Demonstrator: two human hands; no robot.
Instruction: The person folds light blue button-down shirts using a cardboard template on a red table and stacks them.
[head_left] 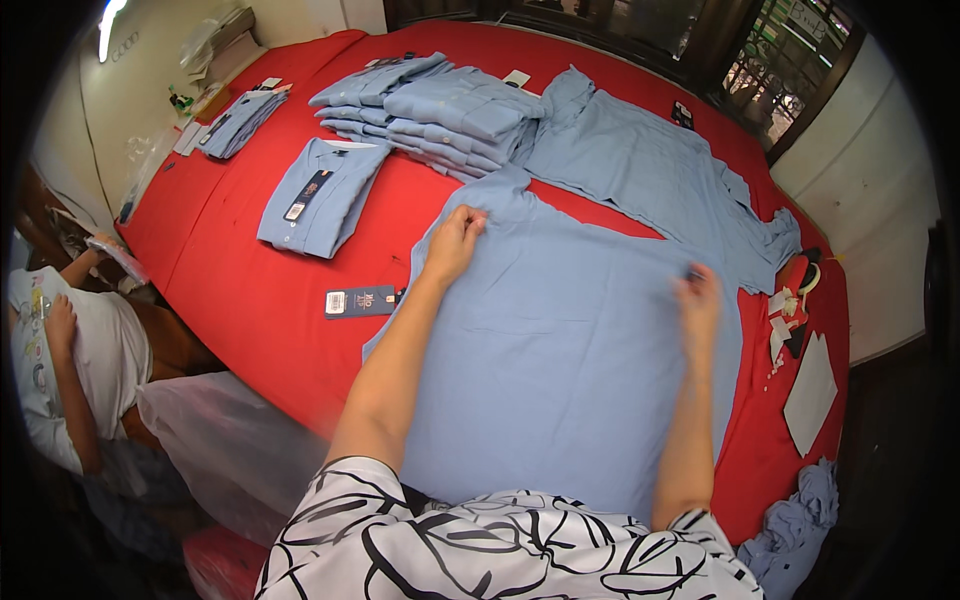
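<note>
A light blue shirt lies spread out in front of me on the red-covered table, its lower part reaching my body. My left hand is closed on the cloth near the shirt's upper left, fingers pinched together. Over the shirt's right side is my right hand, smeared by motion. A small dark spot shows at its fingertips, too blurred to name. Beside my left forearm a dark hang tag with a white label lies at the shirt's left edge.
A folded shirt with a tag lies left of a stack of folded shirts. Another shirt is spread behind. White paper and scraps lie right; a crumpled garment is below. Another person is at left, near plastic sheeting.
</note>
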